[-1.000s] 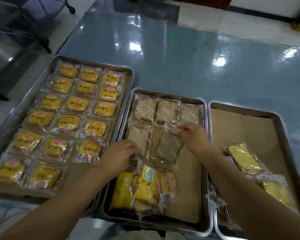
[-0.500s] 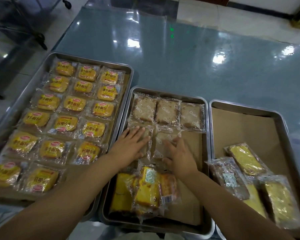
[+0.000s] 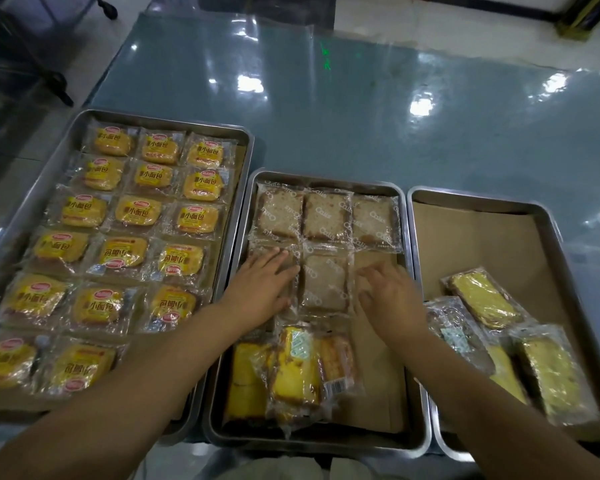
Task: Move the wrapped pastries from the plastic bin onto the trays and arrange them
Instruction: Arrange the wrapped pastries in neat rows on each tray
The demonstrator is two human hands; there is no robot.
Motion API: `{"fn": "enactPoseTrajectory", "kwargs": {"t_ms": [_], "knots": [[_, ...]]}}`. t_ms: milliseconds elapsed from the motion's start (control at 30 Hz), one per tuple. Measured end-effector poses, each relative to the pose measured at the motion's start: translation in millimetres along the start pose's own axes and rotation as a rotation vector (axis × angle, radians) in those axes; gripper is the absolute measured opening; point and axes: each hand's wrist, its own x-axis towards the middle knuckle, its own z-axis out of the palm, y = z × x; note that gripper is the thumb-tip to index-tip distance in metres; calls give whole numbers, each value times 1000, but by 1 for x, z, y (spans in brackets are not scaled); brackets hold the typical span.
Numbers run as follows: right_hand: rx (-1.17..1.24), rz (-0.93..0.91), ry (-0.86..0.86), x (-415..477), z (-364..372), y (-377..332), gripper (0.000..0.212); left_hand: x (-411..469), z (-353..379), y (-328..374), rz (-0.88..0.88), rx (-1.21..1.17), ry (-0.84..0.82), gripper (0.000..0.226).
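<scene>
Left hand (image 3: 265,284) flat, fingers straight, pressing a clear-wrapped brown square pastry (image 3: 258,249). Right hand (image 3: 390,297) relaxed, holding nothing, over the brown paper liner (image 3: 378,358).

Near end of the middle steel tray (image 3: 326,445): heap of yellow wrapped cake slices (image 3: 295,368), three or four, on my side of both hands.

Second row: two brown squares, long axis near-to-far. Right slot unfilled, right hand nearer.

Far row of brown squares (image 3: 326,216): three.

Plastic bin not in view.

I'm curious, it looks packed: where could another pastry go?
Right tray: far half bare paper, beyond the yellow cakes. Middle tray: bare strip along its right wall, under the right hand. Left tray: crowded.
</scene>
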Motion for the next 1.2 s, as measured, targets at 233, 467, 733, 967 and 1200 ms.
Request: {"fn": "enactPoseTrajectory", "kwargs": {"t_ms": [233,467,733,967,1200], "knots": [[15,388,47,-43,-23,46,33,-2,11,51,162,-204,110,42],[108,715,89,-98,-23,68,44,11,20,89,282,-205,63,42],[285,863,138,-114,-31,61,65,18,21,120,349,-215,38,45],[558,920,174,-103,-51,63,43,21,18,96,161,-172,179,45],[311,664,315,-42,-54,31,32,18,25,87,122,-131,110,44]]}}
